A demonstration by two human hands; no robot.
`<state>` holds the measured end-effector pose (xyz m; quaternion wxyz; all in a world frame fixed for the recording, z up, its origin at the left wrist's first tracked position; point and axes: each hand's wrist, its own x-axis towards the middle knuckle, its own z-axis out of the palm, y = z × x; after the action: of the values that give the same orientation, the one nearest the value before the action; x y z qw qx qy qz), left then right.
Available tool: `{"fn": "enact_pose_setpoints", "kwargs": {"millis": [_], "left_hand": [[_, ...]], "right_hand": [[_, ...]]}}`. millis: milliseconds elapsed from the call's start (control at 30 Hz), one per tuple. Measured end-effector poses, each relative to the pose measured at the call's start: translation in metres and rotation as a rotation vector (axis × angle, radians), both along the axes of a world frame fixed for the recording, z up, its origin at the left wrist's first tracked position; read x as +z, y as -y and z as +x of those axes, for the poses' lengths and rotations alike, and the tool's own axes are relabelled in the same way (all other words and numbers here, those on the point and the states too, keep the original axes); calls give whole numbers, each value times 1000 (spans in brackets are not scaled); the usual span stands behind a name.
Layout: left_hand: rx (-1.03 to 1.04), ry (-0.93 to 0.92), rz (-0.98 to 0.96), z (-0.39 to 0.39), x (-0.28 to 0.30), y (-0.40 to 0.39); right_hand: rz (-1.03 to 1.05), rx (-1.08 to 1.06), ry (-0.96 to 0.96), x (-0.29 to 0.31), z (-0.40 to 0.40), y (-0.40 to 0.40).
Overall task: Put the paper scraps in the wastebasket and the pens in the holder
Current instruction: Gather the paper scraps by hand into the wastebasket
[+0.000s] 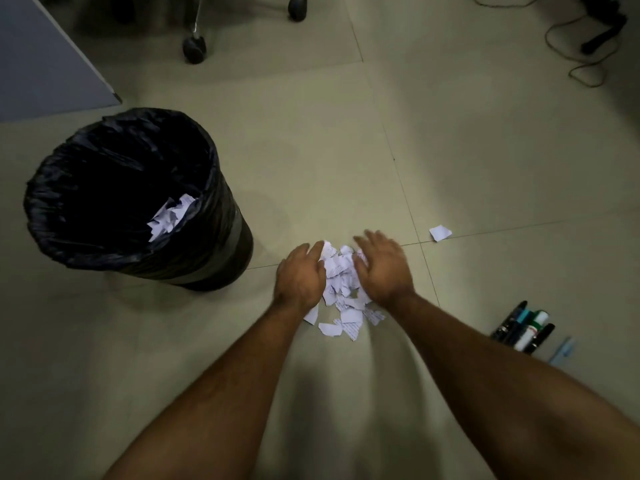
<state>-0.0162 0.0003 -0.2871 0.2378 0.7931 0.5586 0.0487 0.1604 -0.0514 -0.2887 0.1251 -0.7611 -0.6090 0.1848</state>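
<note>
A heap of torn white paper scraps (341, 282) lies on the tiled floor. My left hand (300, 277) presses against the heap's left side and my right hand (382, 268) against its right side, palms facing inward with fingers spread, cupping the pile between them. A few scraps (337, 327) lie loose at the near edge of the heap. One single scrap (440, 233) rests apart to the right. The wastebasket (221, 244), lined with a black bag, stands to the left with some scraps (171, 216) inside. Several pens and markers (524, 326) lie grouped at the right.
A pale blue pen (561, 349) lies beside the markers. Chair castors (194, 48) stand at the back, cables (581, 46) trail at the far right, and a grey panel (41, 64) fills the upper left corner. No pen holder is in view.
</note>
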Motion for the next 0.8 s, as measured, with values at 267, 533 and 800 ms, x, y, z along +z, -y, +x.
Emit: {"fn": "enact_pose_setpoints", "kwargs": {"millis": [267,533,800], "left_hand": [[126,-265,-281,-3,17,15],[135,-214,-267,14,29,29],[-51,-419,-132,39,24,42]], "right_hand": [[-352,-442,75,2,63,-2],[-184,27,-180,6,-5,27],[-201,106,79,15,-34,29]]}}
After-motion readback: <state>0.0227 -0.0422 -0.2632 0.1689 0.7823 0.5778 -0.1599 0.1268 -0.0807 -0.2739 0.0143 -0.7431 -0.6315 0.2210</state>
